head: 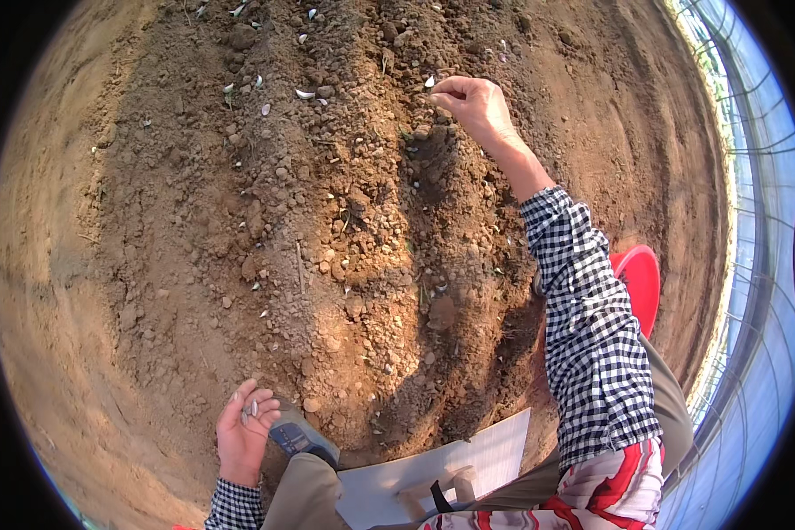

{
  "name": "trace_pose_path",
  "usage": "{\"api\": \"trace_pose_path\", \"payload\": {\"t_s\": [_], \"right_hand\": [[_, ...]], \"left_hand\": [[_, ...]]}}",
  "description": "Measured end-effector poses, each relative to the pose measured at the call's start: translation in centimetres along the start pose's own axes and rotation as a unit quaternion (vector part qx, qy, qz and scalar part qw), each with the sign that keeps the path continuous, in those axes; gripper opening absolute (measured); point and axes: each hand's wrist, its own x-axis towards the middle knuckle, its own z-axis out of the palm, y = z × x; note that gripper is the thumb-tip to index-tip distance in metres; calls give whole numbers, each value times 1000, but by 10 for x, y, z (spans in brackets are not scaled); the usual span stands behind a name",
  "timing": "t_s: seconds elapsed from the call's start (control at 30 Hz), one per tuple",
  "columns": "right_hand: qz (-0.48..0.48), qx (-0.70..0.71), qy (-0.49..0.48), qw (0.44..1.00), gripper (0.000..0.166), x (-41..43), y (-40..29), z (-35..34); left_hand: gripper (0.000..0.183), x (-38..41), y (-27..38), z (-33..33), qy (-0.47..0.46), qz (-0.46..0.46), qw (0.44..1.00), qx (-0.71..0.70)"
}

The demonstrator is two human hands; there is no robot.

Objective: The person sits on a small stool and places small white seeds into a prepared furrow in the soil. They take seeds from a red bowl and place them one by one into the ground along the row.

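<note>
My right hand (pixel 472 106) reaches out over the tilled soil, thumb and forefinger brought together beside a pale garlic clove (pixel 429 81) at a furrow's edge. Whether the fingertips touch the clove or pinch anything is unclear. Palm up at the lower left, my left hand (pixel 246 424) holds a few garlic cloves (pixel 250 411) in its curled fingers. More cloves, such as a white one (pixel 305 94) and a pinkish one (pixel 265 109), lie scattered along the furrows.
A red plastic container (pixel 641 285) stands by my right leg, partly behind the sleeve. Below me lies a pale flat board (pixel 430 474). My shoe (pixel 301 434) rests on the soil near my left hand. Sheeting with a wire grid (pixel 762 218) curves along the right side.
</note>
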Motion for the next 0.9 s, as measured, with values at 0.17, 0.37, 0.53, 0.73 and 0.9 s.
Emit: {"api": "trace_pose_path", "payload": {"t_s": [0.17, 0.37, 0.53, 0.73, 0.9], "right_hand": [[-106, -85, -11, 991, 13, -14, -3, 35], [-202, -278, -18, 939, 14, 3, 14, 63], [-180, -255, 120, 942, 21, 28, 21, 32], [-162, -350, 34, 922, 20, 47, 31, 35], [-110, -160, 94, 976, 18, 25, 41, 15]], "left_hand": [[42, 4, -6, 9, -14, -5, 1000, -1], [38, 4, -9, 4, 7, -20, 1000, -6], [40, 4, -9, 1, 1, -11, 1000, 8], [42, 4, -8, 2, 18, -11, 1000, 12], [41, 4, -8, 5, 6, -16, 1000, 17]]}}
